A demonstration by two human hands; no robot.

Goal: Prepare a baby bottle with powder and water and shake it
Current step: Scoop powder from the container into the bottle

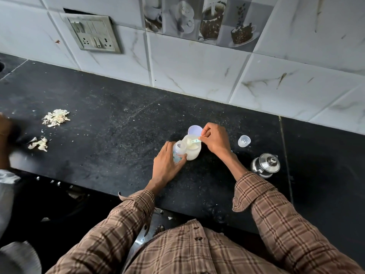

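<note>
A small clear baby bottle [178, 150] with an open mouth stands on the black counter [110, 123], and my left hand [167, 163] is wrapped around it. Right beside it stands a translucent tub of pale powder [192, 151] with its lid [195, 130] flipped up behind. My right hand [214, 140] pinches the handle of a small white scoop [192, 142], whose bowl sits over the tub's opening close to the bottle mouth. A clear bottle cap [244, 140] rests on the counter to the right of my right hand.
A steel lidded pot [265, 165] stands at the right near the counter's front edge. Pale peel scraps [56, 117] lie at the left. Another person's arm [6, 139] is at the far left edge. A tiled wall with a switch panel [92, 33] rises behind.
</note>
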